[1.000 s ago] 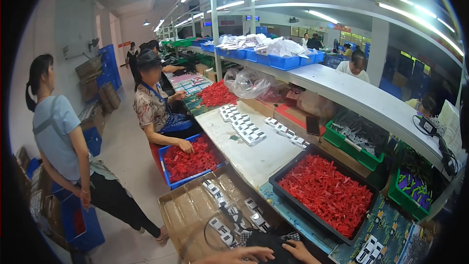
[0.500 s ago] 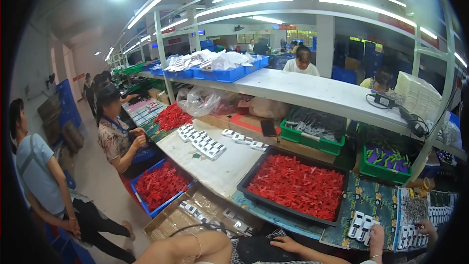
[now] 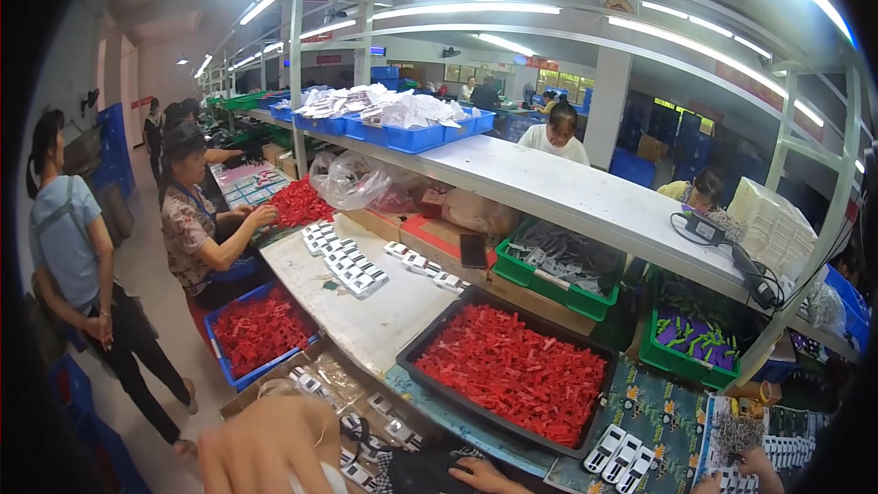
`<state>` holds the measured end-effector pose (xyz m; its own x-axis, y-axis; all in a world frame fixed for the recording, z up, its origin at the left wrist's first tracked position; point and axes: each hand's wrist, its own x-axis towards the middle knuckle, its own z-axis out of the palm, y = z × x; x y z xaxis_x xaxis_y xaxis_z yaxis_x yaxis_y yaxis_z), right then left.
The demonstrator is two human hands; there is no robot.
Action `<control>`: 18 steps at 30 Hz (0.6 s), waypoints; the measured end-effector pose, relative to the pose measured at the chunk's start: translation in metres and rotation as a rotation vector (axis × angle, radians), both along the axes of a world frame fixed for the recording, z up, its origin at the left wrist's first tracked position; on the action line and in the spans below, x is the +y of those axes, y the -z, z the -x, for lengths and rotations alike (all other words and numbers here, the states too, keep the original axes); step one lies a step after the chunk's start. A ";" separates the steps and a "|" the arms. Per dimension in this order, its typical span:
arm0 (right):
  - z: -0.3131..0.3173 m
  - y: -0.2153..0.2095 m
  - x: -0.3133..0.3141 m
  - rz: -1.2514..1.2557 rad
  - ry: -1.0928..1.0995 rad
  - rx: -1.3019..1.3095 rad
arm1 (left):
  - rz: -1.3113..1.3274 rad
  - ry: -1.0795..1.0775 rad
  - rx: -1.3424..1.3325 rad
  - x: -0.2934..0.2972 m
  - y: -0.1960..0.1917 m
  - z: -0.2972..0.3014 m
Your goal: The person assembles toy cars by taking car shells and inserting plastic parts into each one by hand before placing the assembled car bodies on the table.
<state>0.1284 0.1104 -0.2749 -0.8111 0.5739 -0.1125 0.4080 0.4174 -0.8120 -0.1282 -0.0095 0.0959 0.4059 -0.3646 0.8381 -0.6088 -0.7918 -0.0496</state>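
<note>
Left hand (image 3: 489, 474) being rested flat, fingers apart, on dark item at lower edge; grip not clear. Right hand (image 3: 754, 467), fingers curled, is touching small white rectangular parts (image 3: 622, 457) on green patterned counter mat (image 3: 668, 407); hold cannot be told. Parts best being picked singly, rows kept aligned. Black tray of red plastic pieces (image 3: 512, 370) lying just behind; green bins (image 3: 558, 265) beyond; blue crates (image 3: 412, 133) on shelf.

A black tray (image 3: 430, 334) of plastic pieces (image 3: 517, 370) sits on the workbench (image 3: 366, 316), with a bin (image 3: 558, 288) behind it under the long shelf (image 3: 567, 197). Left of the tray lie rows of small parts (image 3: 343, 261) (further left, beside the bench, stands a crate (image 3: 229, 375)). A seated person (image 3: 197, 229) is behind that crate.
</note>
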 end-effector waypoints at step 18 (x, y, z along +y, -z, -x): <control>0.020 0.011 0.010 -0.131 -0.195 -0.016 | 1.187 -0.625 -0.753 0.322 -0.045 0.030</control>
<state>0.1087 0.1201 -0.2863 -0.9069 0.4169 -0.0614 0.3217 0.5907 -0.7400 -0.1585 0.3126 0.1410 -0.4024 0.7020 0.5876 -0.2989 -0.7075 0.6404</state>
